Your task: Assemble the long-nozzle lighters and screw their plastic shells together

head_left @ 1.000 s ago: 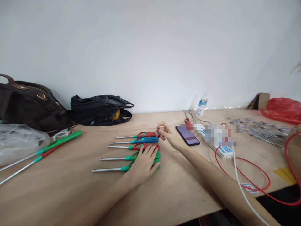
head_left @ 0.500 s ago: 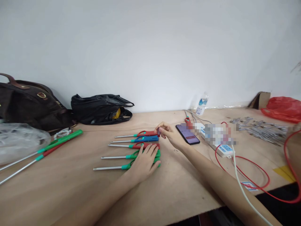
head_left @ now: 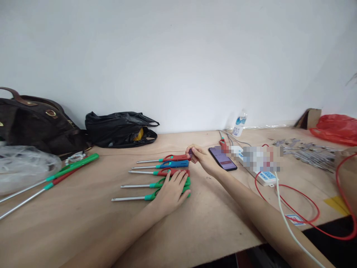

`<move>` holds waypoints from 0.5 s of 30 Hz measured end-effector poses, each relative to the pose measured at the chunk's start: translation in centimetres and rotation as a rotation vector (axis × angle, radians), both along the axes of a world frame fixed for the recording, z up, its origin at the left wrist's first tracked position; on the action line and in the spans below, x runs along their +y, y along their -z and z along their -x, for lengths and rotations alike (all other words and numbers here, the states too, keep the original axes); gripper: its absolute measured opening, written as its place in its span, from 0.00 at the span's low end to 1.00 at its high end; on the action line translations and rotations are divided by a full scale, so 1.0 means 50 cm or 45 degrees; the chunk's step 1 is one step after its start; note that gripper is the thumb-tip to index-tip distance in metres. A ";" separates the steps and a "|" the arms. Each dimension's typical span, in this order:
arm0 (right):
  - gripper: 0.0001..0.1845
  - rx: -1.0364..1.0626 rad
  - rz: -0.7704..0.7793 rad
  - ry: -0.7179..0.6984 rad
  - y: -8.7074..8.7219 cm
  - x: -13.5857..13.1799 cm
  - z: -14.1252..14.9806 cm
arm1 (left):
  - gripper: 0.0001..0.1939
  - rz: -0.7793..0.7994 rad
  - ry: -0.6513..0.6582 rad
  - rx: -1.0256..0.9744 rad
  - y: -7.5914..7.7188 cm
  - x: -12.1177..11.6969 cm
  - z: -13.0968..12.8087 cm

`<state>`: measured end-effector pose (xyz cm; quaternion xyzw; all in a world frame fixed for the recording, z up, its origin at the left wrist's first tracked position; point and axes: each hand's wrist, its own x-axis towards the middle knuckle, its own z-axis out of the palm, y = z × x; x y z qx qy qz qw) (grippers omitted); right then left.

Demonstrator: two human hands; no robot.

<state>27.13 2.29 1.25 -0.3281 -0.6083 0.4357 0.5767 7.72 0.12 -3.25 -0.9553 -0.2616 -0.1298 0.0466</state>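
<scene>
Several long-necked lighters lie in a row on the table, metal tubes toward the left. From the far side come a red lighter [head_left: 178, 158], a blue lighter [head_left: 177, 164], another red lighter [head_left: 164, 172] and green lighters [head_left: 153, 196] nearest me. My left hand [head_left: 173, 188] rests over the handles of the nearer ones, palm down with fingers spread. At the handle end of the farthest red lighter, my right hand [head_left: 197, 154] pinches a small dark red piece [head_left: 190, 153]. Its exact kind and whether it touches the lighter cannot be made out.
Right of my hand lie a phone [head_left: 223, 159], a power strip [head_left: 266, 176] and looping red cable [head_left: 301, 191]. Farther right are loose metal tubes [head_left: 309, 156]. A water bottle [head_left: 240, 124] stands at the wall. Bags [head_left: 117, 128] and two longer lighters [head_left: 75, 164] occupy the left.
My right hand has turned slightly, its fingers shifting a little right around the small dark red piece. My left hand stays in place on the lighters.
</scene>
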 end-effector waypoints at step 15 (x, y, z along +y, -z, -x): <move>0.15 -1.477 -0.791 0.957 -0.018 -0.024 -0.001 | 0.27 -0.012 -0.003 0.014 -0.002 -0.001 -0.002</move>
